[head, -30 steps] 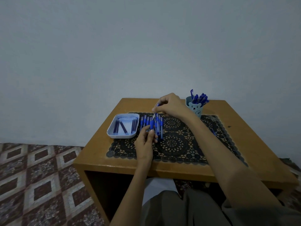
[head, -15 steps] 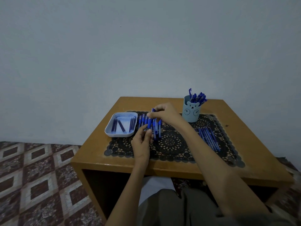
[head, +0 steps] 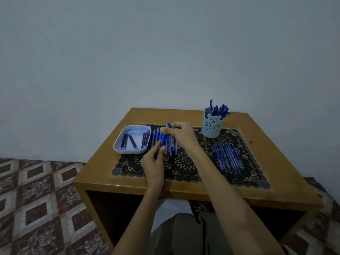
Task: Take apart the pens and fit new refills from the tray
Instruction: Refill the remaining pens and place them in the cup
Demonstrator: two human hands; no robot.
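— Over the left half of the lace mat (head: 184, 168), seen from the head view, what do you have hold of?

— You have one blue pen (head: 164, 138) raised just above the row of pens (head: 173, 150) lying there. Your right hand (head: 181, 134) curls over its far end, fingertips pinching it. Your left hand (head: 153, 162) pinches the near end between thumb and fingers. Neither hand holds anything else that I can see.

— What could go wrong from here?

— My guess is that you are about to twist it apart. If the halves let go suddenly, a small part could drop into the row beneath and be lost among pens that look alike. Your left fingers sit close to that row, so a jerk might scatter it.

— And the refills (head: 131, 141)?

— They lie in the pale tray (head: 117, 148), just left of your hands, near the left edge of the surface (head: 279, 162). A second row of blue sticks (head: 229, 157) lies well to your right, in front of the bear cup (head: 210, 128). I cannot tell whether those are pens or refills.
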